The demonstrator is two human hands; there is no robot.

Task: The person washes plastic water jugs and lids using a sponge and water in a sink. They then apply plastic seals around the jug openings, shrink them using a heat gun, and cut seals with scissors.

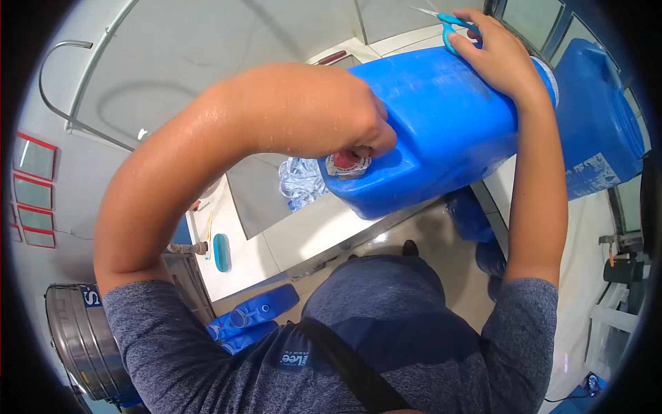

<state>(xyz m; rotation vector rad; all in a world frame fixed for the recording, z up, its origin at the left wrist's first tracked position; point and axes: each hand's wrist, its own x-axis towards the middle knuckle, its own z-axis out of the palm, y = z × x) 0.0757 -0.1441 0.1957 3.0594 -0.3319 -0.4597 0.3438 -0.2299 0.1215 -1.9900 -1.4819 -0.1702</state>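
A large blue plastic jug (441, 124) lies on its side across the counter edge in front of me. At its near-left end, my left hand (362, 127) is closed with fingers curled down on a red cap (347, 160). White printed wrapping (348, 170) surrounds the cap, and my fingers partly hide it. On the jug's far right end rests my right hand (500, 58). It grips a pair of scissors (448, 27) with turquoise handles, whose blades point left, away from the jug.
A sink basin (265, 200) with a bundle of clear plastic strips (301, 183) is left of the jug. A second blue jug (596, 124) stands at right. Small blue jugs (265, 307) sit on the floor. A turquoise brush-like item (221, 252) lies on the counter near a tap (189, 248).
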